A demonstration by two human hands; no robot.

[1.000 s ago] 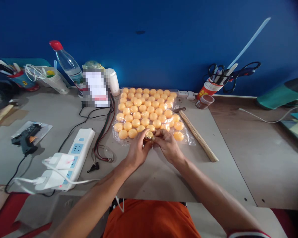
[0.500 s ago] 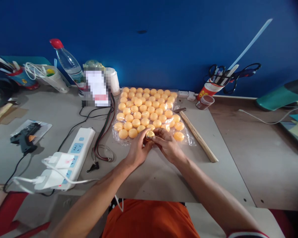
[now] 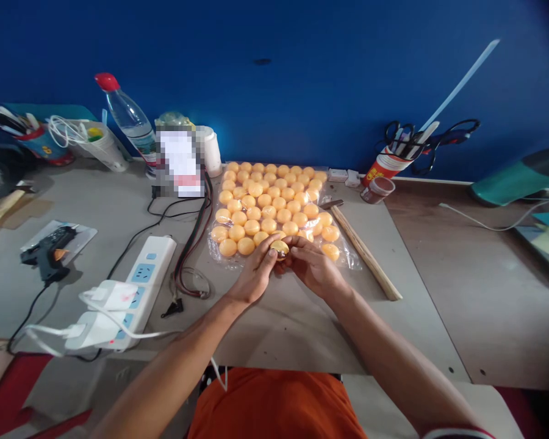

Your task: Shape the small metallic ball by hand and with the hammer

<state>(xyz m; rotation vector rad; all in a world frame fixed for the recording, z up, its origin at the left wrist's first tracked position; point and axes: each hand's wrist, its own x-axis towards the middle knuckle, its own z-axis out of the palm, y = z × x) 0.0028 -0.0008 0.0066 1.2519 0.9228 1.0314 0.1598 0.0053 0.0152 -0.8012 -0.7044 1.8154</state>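
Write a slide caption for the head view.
Left hand and right hand hold a shiny piece near bagged orange balls and a hammer.

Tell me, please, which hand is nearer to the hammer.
Right. The right hand is left of the hammer, apart from it; the left hand is farther left.

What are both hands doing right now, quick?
Left hand: closed, holding a shiny gold round thing.
Right hand: curled close against it; whether gripping, can't tell.

Bagged balls (image 3: 269,211) blocking ahead, wooden handle (image 3: 366,253) rightward, tabletop (image 3: 286,344) open nearer
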